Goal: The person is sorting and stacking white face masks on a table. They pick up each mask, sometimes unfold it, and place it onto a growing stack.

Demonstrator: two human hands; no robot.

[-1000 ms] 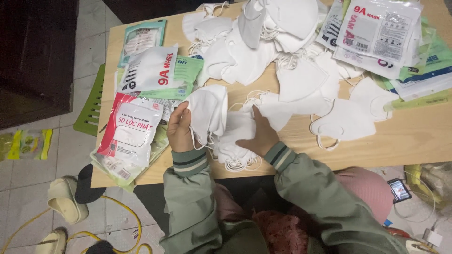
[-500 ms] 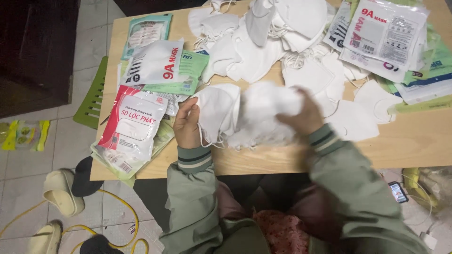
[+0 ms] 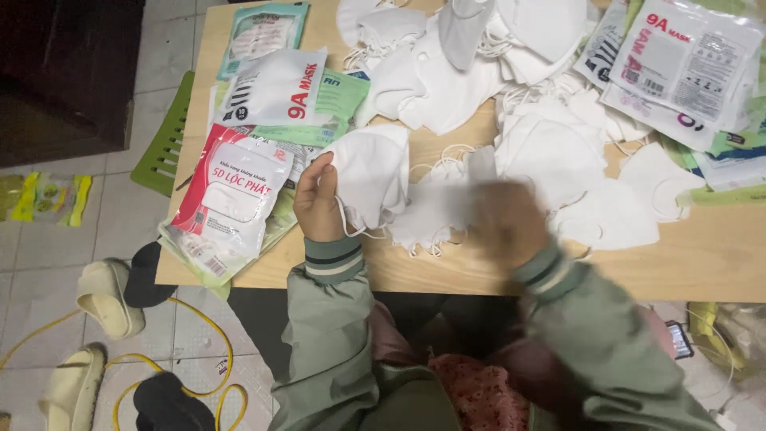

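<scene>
The left hand [image 3: 317,203] has its fingers clamped on a white mask [image 3: 369,174] stretching rightward toward the blurred right hand [image 3: 511,223], whose fingers I cannot tell apart or together.

Bright even light; right hand [image 3: 511,219] motion-blurred

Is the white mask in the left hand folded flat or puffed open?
Folded flat. The white mask hangs as one flat half-shape from the left hand, its ear loops dangling below.

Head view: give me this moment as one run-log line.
left hand: holds white mask | right hand: blurred, over mask stack | wooden table | mask packets at left
</scene>
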